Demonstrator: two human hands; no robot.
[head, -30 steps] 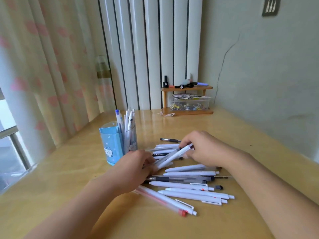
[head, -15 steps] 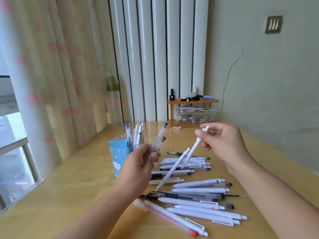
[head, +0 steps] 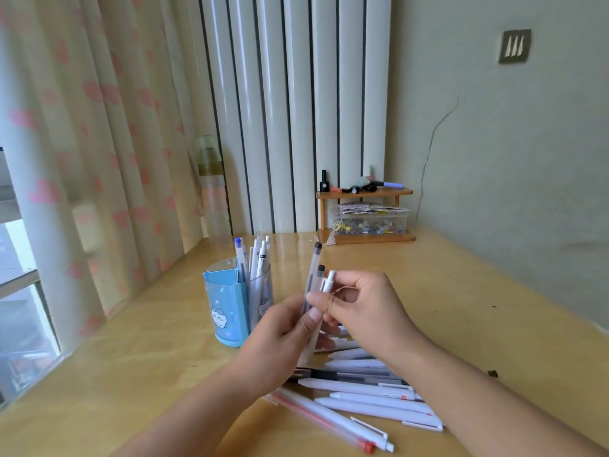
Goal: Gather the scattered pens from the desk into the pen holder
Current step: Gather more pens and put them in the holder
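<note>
Both hands [head: 329,321] gripping pens [head: 314,275], right of pen holder [head: 230,305]

We see soft daylight entering through the window [head: 19,291] at the left, filtered by the curtain [head: 99,143]. The worktop [head: 131,357] carries pale glare near the far edge. Edges bow from wide-angle distortion, and the left side looks slightly blurred.
</note>
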